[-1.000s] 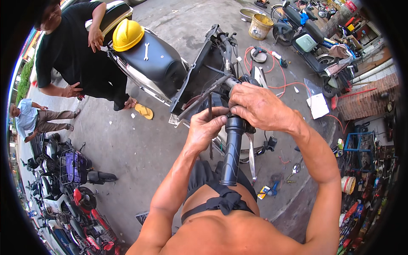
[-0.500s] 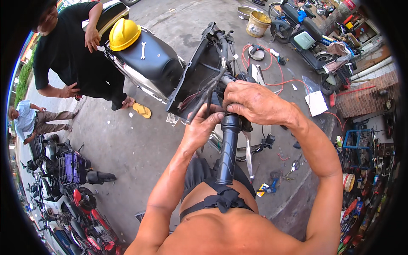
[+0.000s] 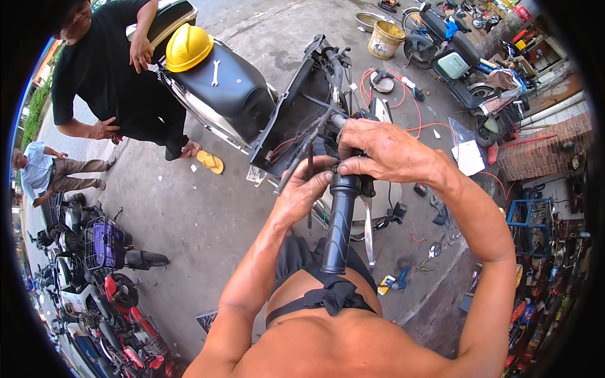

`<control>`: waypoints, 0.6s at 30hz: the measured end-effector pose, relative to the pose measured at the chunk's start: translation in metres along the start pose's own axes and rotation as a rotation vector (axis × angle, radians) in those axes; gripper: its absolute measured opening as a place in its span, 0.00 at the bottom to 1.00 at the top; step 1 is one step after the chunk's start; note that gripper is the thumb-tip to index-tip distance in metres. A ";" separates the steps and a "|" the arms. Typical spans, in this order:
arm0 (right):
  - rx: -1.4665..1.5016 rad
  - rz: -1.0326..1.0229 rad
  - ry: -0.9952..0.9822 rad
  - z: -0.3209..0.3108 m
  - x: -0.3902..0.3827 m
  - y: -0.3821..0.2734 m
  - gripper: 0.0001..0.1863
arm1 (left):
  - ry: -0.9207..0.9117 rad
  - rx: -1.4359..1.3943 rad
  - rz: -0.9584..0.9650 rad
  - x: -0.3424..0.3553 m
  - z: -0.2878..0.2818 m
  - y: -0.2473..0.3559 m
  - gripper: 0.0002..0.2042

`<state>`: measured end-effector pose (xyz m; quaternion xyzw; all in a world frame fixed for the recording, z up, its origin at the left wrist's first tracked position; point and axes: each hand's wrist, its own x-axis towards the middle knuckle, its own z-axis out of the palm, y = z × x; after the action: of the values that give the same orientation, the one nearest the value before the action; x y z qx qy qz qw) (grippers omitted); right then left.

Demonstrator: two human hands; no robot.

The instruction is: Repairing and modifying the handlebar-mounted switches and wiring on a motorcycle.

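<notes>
Where the grip (image 3: 339, 230) tops out mid-frame, the left hand (image 3: 302, 192) and right hand (image 3: 394, 152) curl their fingers; whether they pinch anything, I cannot tell.

Black handlebar grip (image 3: 339, 233), yellow helmet (image 3: 190, 48), black seat (image 3: 236, 94), light-blue shirt (image 3: 38, 171)
</notes>
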<state>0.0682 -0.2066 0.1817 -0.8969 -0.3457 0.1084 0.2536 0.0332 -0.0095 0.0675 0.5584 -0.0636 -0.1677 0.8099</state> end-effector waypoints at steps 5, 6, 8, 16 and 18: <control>-0.039 0.006 0.008 0.003 0.003 -0.005 0.10 | -0.079 -0.033 -0.107 0.001 -0.005 0.002 0.11; -0.047 -0.027 0.020 0.004 0.003 -0.004 0.10 | -0.075 -0.017 -0.100 0.001 -0.006 0.001 0.10; -0.064 -0.049 0.018 0.004 0.005 -0.002 0.09 | -0.061 0.099 -0.016 0.006 -0.007 -0.002 0.10; 0.016 -0.130 -0.009 0.003 0.004 0.002 0.09 | -0.046 0.013 -0.049 0.002 -0.003 0.001 0.10; 0.020 -0.036 0.032 0.002 0.002 0.000 0.08 | -0.023 0.035 -0.030 0.003 -0.001 -0.001 0.09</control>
<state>0.0690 -0.2041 0.1795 -0.8896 -0.3564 0.0930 0.2700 0.0358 -0.0095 0.0662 0.5716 -0.0675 -0.1850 0.7966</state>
